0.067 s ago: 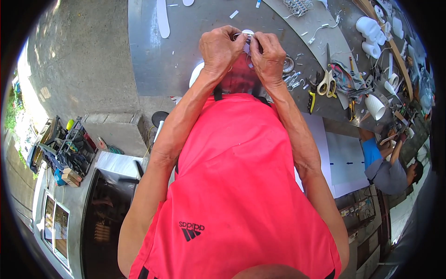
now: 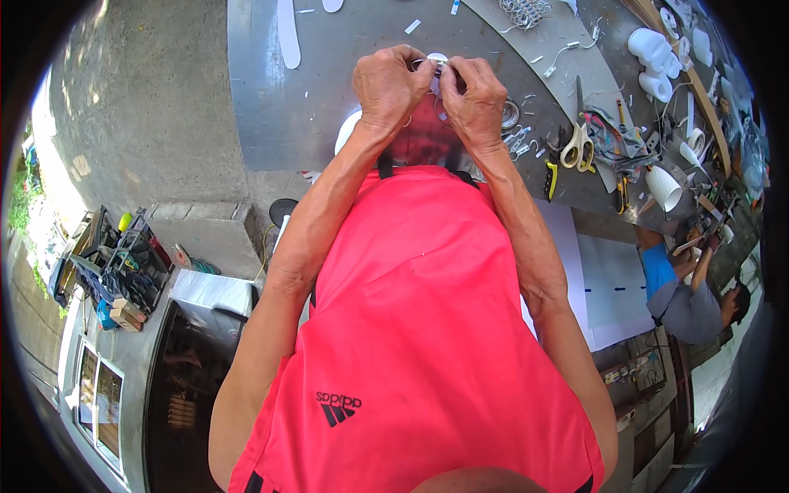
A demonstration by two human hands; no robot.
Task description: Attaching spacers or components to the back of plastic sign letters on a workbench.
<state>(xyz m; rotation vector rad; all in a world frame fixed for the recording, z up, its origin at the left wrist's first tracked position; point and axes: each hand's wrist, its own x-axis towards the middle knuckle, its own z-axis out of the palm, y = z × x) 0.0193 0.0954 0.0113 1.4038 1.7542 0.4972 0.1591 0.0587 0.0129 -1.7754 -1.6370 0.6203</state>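
Note:
My left hand [image 2: 388, 86] and my right hand [image 2: 472, 94] meet over the metal worktop [image 2: 267, 107], their fingertips closed on a small white piece [image 2: 437, 58] with a thin pale wire or strip; its details are too small to make out. Just right of my right hand are a roll of tape [image 2: 510, 112] and small white connectors [image 2: 519, 141]. White cut-out strips [image 2: 288, 37] lie beyond my left hand.
Scissors [image 2: 578, 148], yellow-handled pliers [image 2: 551, 177], a cloth bundle [image 2: 618, 144], a white cup-shaped piece [image 2: 663, 189] and white rolls [image 2: 651, 53] crowd the right side. A co-worker [image 2: 692, 312] is at lower right. A concrete block [image 2: 197, 220] stands at left.

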